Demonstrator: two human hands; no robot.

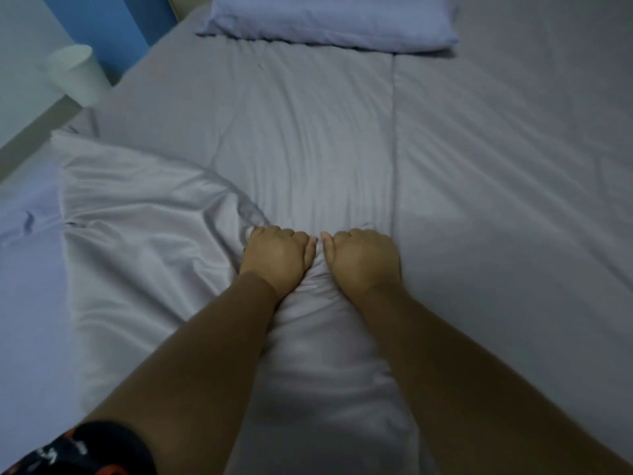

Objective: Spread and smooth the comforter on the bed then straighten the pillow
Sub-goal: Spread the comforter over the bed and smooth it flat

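Observation:
A pale grey comforter [308, 132] lies across the bed, wrinkled lengthwise in the middle and bunched into folds at the near left [137, 214]. My left hand [277, 257] and my right hand [363, 257] sit side by side at the centre, both fisted around a gathered edge of the comforter. A light blue pillow [329, 22] lies at the head of the bed, its near edge slightly skewed, resting over the comforter's far end.
The grey bed sheet [531, 166] shows to the right of the comforter's seam. A white paper cup [77, 73] stands on a ledge at the far left, beside a blue wall panel [113, 25]. A dark patterned sleeve [85, 450] is at the bottom left.

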